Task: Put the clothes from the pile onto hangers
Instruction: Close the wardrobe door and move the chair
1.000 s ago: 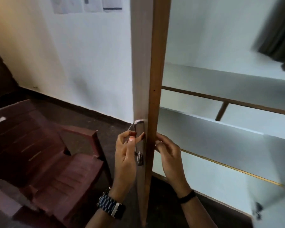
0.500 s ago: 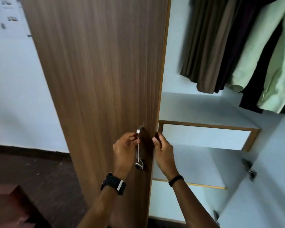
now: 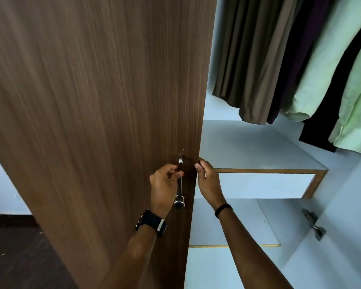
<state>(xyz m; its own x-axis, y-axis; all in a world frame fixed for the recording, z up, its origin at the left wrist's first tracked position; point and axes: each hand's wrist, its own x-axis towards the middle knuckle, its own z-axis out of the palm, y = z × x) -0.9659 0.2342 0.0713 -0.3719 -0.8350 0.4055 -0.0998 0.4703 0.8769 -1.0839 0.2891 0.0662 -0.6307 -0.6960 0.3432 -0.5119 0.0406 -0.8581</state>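
This looks like a bedroom or dressing corner in a home. A tall wardrobe door (image 3: 96,122) in brown wood grain stands open, showing hanging clothes (image 3: 290,65) in brown, black and pale green above white shelves (image 3: 258,147). Plain white walls (image 3: 0,184) and a dark floor (image 3: 19,257) lie beyond the door.

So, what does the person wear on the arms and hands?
Both forearms are bare, no sleeves in view. The left wrist carries a black watch with a silver part on its band. The right wrist carries a thin black band. No rings are clearly visible.
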